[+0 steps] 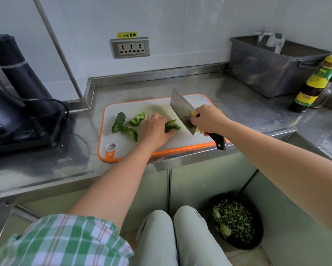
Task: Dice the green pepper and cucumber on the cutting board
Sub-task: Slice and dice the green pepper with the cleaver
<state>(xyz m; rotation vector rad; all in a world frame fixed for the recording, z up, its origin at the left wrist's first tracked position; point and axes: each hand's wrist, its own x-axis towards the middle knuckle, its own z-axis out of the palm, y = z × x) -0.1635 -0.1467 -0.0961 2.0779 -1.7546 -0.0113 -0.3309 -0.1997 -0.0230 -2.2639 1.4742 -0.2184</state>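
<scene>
A white cutting board (122, 144) with an orange rim lies on the steel counter. My left hand (154, 131) holds down a bundle of green pepper strips (171, 125), fingers curled over them. My right hand (207, 119) grips the black handle of a cleaver (181, 110), whose blade stands just right of the strips, edge down near the board. A piece of cucumber (118, 122) and two green pepper pieces (136, 119) (131, 133) lie on the board's left half. A few small cut bits (198, 130) show behind the blade.
A dark appliance (17, 96) with a cable stands at the left. A grey bin (272, 68) and a sauce bottle (315, 83) stand at the back right. On the floor below sits a black bowl (236, 219) of chopped greens. A wall socket (130, 48) is behind the board.
</scene>
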